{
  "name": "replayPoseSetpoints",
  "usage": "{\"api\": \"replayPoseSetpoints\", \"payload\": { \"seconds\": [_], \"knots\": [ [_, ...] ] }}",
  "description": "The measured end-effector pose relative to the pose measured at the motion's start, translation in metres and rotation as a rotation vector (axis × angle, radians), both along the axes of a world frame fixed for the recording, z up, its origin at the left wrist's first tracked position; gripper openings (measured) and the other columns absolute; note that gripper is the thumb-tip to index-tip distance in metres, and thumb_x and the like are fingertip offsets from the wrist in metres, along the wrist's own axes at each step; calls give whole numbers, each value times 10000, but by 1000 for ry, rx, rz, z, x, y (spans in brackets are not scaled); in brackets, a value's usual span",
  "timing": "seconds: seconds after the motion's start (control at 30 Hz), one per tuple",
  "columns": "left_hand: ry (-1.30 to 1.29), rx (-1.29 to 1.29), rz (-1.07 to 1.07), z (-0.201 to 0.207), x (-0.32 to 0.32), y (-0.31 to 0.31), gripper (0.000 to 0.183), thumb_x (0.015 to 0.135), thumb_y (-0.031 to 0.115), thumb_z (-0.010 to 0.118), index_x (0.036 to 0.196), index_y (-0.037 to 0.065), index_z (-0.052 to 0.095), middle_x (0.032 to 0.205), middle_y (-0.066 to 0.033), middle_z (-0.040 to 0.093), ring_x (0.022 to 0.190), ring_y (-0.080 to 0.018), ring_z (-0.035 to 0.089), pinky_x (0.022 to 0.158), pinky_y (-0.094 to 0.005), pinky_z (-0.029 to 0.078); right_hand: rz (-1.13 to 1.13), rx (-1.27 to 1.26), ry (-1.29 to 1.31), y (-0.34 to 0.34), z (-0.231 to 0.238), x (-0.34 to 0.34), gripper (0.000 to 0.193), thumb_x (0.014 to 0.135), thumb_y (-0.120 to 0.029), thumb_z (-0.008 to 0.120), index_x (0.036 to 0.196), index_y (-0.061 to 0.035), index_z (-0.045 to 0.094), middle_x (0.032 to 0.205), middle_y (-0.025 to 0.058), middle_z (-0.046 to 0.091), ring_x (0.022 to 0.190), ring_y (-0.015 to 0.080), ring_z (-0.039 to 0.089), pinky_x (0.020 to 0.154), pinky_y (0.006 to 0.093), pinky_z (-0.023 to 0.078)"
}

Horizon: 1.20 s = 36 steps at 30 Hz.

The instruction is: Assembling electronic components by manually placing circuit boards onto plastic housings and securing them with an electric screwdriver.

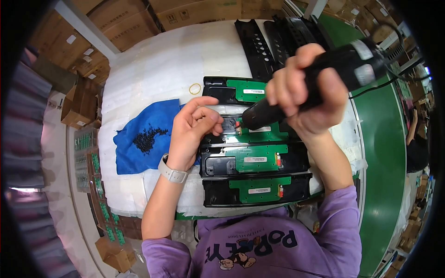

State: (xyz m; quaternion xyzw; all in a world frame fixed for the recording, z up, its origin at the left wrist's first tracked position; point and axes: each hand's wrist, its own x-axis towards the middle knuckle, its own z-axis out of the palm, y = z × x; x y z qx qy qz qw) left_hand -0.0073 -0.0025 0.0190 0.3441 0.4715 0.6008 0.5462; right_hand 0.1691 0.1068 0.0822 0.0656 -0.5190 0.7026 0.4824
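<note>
My right hand [303,95] is wrapped round a black electric screwdriver [350,62], tilted with its nose down to the left. The nose meets the left end of a green circuit board [273,135], beside a small red-and-white connector [238,125]. That board lies in a black plastic panel [228,126], second from the far end of a row of several. My left hand [192,132], with a pale watch on the wrist, hovers at the panel's left end. Its thumb and fingertips are pinched together; what they hold, if anything, is too small to make out.
Left of the panels, a pile of small black screws [150,139] lies on a blue cloth [130,160]. A yellow ring [194,88] sits beyond my left hand. More black panels [255,46] stand at the back right. The screwdriver's cable [375,88] runs right. Cardboard boxes [125,23] line the back.
</note>
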Motion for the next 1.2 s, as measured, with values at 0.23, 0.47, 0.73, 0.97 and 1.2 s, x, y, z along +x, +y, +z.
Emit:
{"api": "replayPoseSetpoints", "payload": {
  "seconds": [0.23, 0.47, 0.73, 0.97, 1.2],
  "knots": [
    [-29, -44, -185, 8, 5, -4, 138, 842, 32, 589, 962, -36, 594, 824, -120, 651, 689, -148, 639, 642, -234, 518, -56, -261, 153, 4, 6, 2, 309, 897, -348, 400, 960, -67, 514, 555, 26, 458, 411, 139, 419, 511, 333, 413],
    [-9, -18, -186, 3, 6, -4, 114, 792, -32, 622, 901, -37, 589, 822, -146, 650, 709, -168, 648, 654, -249, 524, -29, -250, 133, 1, 5, 2, 301, 897, -337, 407, 967, -69, 524, 549, 30, 454, 413, 143, 433, 510, 341, 426],
    [-45, -34, -223, -1, 7, -5, 169, 783, -24, 641, 944, -50, 598, 841, -126, 645, 753, -170, 645, 661, -237, 510, -177, -447, 48, -8, 13, 2, 264, 873, -316, 444, 910, -67, 524, 541, 31, 449, 410, 149, 414, 500, 335, 412],
    [47, 37, -13, -4, 13, 5, 180, 914, 88, 486, 1047, -28, 519, 1054, -137, 594, 978, -198, 595, 841, -274, 467, 107, -41, -63, -9, 1, 8, 232, 790, -178, 575, 904, 3, 483, 556, 55, 475, 392, 120, 428, 413, 261, 380],
    [-9, 11, 53, -16, -1, 4, 189, 944, 74, 369, 1088, -6, 461, 1116, -152, 568, 1063, -264, 569, 901, -301, 448, 95, 72, -393, -23, -7, 11, 254, 684, -21, 667, 904, -22, 541, 820, 29, 538, 666, 56, 501, 596, 196, 429]
  ]
}}
